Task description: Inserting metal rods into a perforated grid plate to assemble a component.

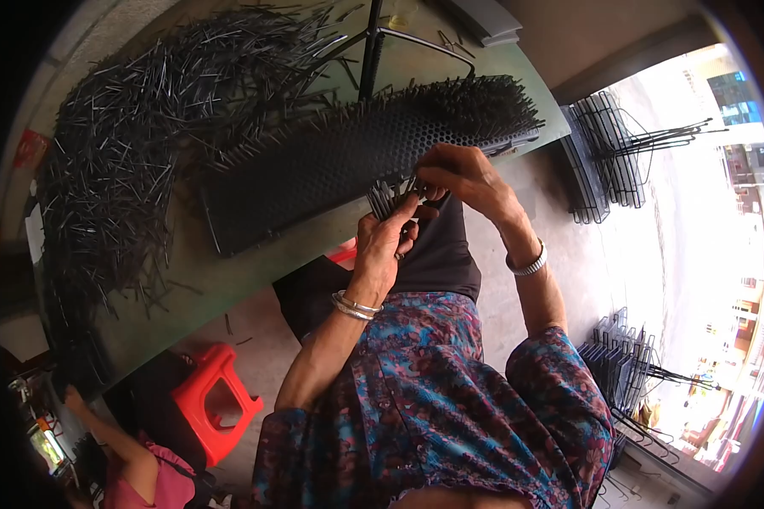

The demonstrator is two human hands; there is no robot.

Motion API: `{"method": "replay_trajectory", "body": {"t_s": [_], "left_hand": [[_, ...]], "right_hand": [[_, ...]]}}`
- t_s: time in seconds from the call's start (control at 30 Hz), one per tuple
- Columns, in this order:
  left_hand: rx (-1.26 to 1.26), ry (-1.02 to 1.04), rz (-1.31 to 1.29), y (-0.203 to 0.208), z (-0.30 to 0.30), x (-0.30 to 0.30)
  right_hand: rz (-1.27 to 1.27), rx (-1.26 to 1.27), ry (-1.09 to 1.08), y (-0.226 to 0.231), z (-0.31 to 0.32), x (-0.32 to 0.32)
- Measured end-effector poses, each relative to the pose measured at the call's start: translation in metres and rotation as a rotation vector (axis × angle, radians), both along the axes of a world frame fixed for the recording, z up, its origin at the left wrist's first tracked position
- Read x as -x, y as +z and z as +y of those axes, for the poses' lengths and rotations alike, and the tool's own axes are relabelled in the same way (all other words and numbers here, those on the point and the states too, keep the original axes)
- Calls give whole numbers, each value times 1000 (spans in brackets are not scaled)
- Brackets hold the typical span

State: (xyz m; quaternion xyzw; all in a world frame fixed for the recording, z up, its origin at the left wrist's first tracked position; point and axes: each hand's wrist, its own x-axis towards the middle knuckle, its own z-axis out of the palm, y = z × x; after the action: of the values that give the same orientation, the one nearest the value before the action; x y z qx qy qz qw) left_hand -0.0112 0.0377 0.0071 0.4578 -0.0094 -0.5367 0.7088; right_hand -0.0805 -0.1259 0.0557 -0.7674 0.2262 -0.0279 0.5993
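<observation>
My left hand (379,246) is closed round a bundle of thin dark sticks (384,198), whose ends fan out above the thumb. Close beside it, my right hand (471,180) has its fingers bent and pinched together at the bundle's right side. What lies between those fingertips is too small to make out. Both hands are at the near edge of a black board with rows of small holes (306,174), tilted on the table. Upright sticks (488,106) crowd the board's far right end, and more line its far edge.
A big heap of loose dark sticks (136,127) covers the left of the greenish table (187,318). A black metal stand (370,64) rises behind the board. Below are a red stool (216,407) and another person's arm (115,437). Wire racks (603,157) stand at right.
</observation>
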Motion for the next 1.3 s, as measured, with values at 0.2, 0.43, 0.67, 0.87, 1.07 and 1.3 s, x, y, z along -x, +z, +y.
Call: {"method": "replay_trajectory", "body": {"t_s": [0.2,0.43,0.67,0.87,1.07,1.3], "left_hand": [[0,108,117,-3,0,-11],[64,30,178,-22,-4,-7],[28,65,210,-22,-1,-10],[53,79,227,-20,-2,-6],[84,80,174,-26,0,-6],[95,98,179,-21,2,-6]], "right_hand": [[-207,290,-420,15,-5,-15],[-352,811,-512,-16,-44,-45],[-365,936,-436,-18,-48,-53],[-408,984,-275,-12,-60,-53],[-372,910,-181,-9,-65,-55],[-293,1277,-233,-24,-59,-62]]}}
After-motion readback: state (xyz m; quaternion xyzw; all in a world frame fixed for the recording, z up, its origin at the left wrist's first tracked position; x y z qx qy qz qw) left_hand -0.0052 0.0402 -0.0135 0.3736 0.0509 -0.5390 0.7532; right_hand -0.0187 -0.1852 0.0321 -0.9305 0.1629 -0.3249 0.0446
